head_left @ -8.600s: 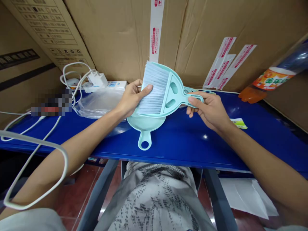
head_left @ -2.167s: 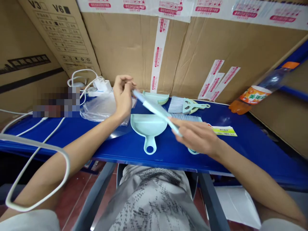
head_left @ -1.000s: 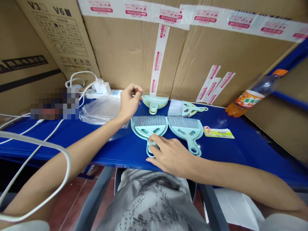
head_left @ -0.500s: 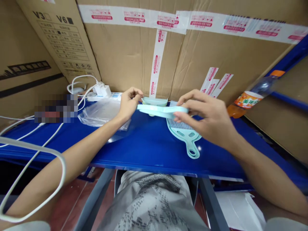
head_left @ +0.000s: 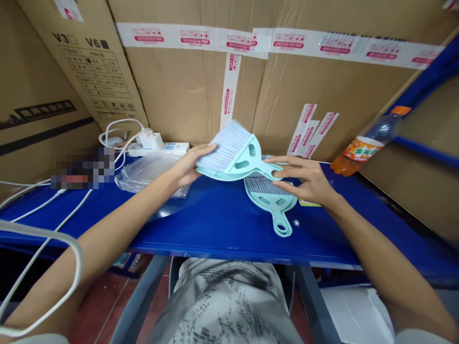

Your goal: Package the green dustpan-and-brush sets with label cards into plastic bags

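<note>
A mint-green brush and dustpan set (head_left: 247,160) is held above the blue table, its pale bristles toward the left and its handle toward the right. My left hand (head_left: 193,165) grips the bristle and pan edge, thumb on top. At the handle end, my right hand (head_left: 304,177) has its fingers closed around the looped tip. Below them, a second mint brush and dustpan set (head_left: 274,203) lies on the table with its handle toward me, its upper part partly hidden by the held set.
Clear plastic bags (head_left: 150,172) lie left of centre on the blue table (head_left: 215,220), near a white power strip with plugs (head_left: 152,142) and white cables. An orange drink bottle (head_left: 366,145) leans at the right. Cardboard (head_left: 193,91) walls the back.
The held set has turned from edge-on to show its bristles and face. My left hand now grips its bristle side. A yellow-green edge now shows under my right hand.
</note>
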### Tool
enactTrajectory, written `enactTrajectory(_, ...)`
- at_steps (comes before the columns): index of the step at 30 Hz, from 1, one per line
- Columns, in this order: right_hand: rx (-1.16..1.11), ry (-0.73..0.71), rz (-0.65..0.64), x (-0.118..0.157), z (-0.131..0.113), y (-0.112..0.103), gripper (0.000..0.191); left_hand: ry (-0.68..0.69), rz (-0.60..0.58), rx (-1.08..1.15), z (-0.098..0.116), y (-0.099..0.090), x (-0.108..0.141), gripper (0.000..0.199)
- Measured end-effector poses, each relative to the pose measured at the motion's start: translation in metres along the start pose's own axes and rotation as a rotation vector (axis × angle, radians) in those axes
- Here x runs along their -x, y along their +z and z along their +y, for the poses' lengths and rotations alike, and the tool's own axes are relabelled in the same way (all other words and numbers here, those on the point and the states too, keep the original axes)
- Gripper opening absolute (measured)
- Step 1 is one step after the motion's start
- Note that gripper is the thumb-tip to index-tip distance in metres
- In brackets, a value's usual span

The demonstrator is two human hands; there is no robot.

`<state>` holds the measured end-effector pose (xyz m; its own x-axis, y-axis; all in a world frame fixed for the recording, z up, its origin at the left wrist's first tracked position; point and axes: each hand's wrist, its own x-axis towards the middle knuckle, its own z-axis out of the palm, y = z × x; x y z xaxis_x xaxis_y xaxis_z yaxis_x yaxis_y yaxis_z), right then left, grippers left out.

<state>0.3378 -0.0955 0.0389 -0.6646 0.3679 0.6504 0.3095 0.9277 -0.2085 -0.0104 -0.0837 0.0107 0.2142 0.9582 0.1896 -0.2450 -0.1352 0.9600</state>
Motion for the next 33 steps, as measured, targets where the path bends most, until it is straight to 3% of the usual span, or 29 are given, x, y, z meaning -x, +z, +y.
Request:
enactTrajectory(4,0.034,0.018,-0.037,0.002,0.002,0.002,0.013,-0.069,-0.004,-0.015,-0.004,0.000,0.001,0.029)
enactTrajectory(14,0.220,0.040,0.051,0.010,0.017,0.022,0.015,0.099,0.085,-0.001,-0.012,0.011,0.005,0.075)
enactTrajectory(16,0.099,0.140,0.150,0.010,0.018,0.025,0.014,0.125,0.089,0.016,-0.012,0.014,0.006,0.080)
enactTrajectory(19,-0.279,0.404,0.272,0.006,0.013,0.028,0.036,0.166,0.077,0.033,-0.012,0.019,0.009,0.077)
enactTrajectory(22,-0.650,0.592,0.199,0.001,0.004,0.032,0.052,0.222,0.055,0.037,-0.013,0.024,0.012,0.071)
enactTrajectory(24,-0.772,0.638,0.133,-0.002,-0.004,0.036,0.051,0.247,0.043,0.029,-0.014,0.026,0.013,0.071)
enactTrajectory(28,-0.843,0.626,0.122,-0.002,-0.013,0.041,0.044,0.259,0.028,0.001,-0.018,0.026,0.012,0.069)
enactTrajectory(33,-0.882,0.612,0.105,-0.002,-0.010,0.039,0.044,0.318,0.047,-0.040,-0.021,0.022,0.009,0.066)
